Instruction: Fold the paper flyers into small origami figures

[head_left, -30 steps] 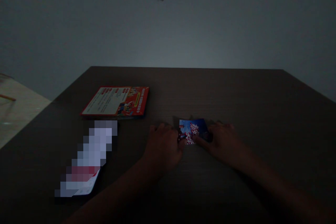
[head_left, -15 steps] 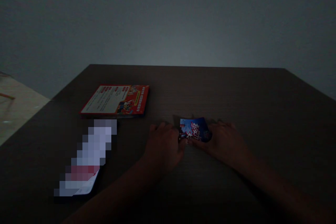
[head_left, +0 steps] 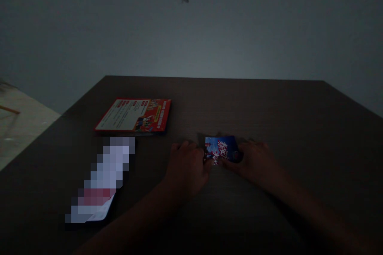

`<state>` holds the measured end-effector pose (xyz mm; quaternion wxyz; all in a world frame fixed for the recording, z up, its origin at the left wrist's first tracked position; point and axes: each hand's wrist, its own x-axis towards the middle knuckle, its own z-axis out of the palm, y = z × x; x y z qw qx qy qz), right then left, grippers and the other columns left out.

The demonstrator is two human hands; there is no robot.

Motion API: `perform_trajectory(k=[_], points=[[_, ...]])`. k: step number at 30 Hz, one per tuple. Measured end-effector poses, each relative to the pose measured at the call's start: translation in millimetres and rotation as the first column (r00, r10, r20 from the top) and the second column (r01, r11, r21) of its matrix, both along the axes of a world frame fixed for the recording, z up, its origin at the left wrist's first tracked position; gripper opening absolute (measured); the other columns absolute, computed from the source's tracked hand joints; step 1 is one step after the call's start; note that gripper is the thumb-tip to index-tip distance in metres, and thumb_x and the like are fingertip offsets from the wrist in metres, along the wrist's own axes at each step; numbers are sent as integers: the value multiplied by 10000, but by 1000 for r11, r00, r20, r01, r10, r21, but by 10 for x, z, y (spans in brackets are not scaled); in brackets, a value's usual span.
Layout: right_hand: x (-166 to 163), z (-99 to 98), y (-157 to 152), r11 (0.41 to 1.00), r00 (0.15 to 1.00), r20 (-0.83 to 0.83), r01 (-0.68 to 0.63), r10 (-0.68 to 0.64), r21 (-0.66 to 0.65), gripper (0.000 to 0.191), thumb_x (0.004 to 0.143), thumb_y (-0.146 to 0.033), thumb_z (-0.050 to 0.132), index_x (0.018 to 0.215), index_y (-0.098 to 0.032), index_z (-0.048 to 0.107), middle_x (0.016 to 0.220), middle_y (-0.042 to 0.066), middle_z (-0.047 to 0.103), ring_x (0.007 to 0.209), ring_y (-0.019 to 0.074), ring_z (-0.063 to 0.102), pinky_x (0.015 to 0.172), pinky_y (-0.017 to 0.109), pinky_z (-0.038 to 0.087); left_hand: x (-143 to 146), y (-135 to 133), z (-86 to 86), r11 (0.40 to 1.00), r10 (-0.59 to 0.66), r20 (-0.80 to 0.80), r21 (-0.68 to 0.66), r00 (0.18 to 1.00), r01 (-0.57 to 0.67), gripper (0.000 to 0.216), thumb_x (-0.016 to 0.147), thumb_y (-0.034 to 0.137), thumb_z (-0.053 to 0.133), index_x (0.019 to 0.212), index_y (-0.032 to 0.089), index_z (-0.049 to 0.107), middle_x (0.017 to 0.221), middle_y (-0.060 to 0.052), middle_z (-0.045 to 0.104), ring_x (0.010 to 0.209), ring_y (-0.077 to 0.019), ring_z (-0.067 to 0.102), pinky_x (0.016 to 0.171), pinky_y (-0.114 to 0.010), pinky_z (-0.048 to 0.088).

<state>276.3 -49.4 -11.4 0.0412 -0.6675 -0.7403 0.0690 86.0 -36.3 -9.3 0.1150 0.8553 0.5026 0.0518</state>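
Note:
A small blue leaflet point(head_left: 220, 148) with white and red lettering lies on the dark wooden table point(head_left: 269, 111), folded small. My left hand point(head_left: 187, 167) pinches its left edge with curled fingers. My right hand point(head_left: 254, 160) grips its right side, thumb pressed along the lower edge. Both hands rest on the table with the leaflet between them. The room is very dim.
A red and white flyer point(head_left: 134, 115) lies flat at the back left of the table. A white paper with a pixelated patch point(head_left: 101, 179) lies nearer on the left. Pale floor point(head_left: 18, 123) shows beyond the table's left edge.
The leaflet's lower edge has been pressed down a little flatter under my right thumb. Both hands stay in the same place.

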Motion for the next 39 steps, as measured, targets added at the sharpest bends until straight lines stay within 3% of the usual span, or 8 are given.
perform_trajectory(k=[5, 12, 28, 39], points=[[59, 16, 20, 995, 998, -48, 21, -26, -97, 414, 763, -549, 546, 542, -199, 565, 573, 25, 614, 569, 190, 559, 565, 305, 304, 0, -9, 18, 1000, 5, -1, -28, 1000, -5, 276, 857, 389, 490, 747, 174, 624, 856, -81, 648, 871, -258, 548, 734, -404, 352], [74, 20, 5, 996, 998, -56, 31, -35, -80, 379, 757, -505, 583, 533, -200, 563, 578, 18, 617, 575, 183, 558, 570, 297, 296, -18, 1, -1, 1000, 1, 19, -20, 1000, -1, 291, 867, 398, 481, 768, 174, 638, 874, -88, 652, 897, -261, 547, 744, -402, 350], [99, 10, 12, 997, 998, -63, 10, -15, -81, 400, 770, -524, 564, 527, -208, 562, 560, 17, 599, 554, 184, 540, 559, 308, 311, -164, 146, 42, 970, 71, 26, -234, 997, -63, 248, 773, 429, 572, 729, 219, 697, 821, -48, 689, 904, -267, 575, 785, -417, 360], [231, 44, -18, 990, 981, -179, 48, -71, -132, 303, 759, -485, 599, 623, -226, 680, 622, 10, 668, 575, 173, 591, 538, 293, 340, -153, 133, 56, 976, 65, 13, -210, 998, -61, 253, 783, 428, 560, 737, 217, 693, 848, -51, 685, 914, -258, 568, 771, -401, 367]])
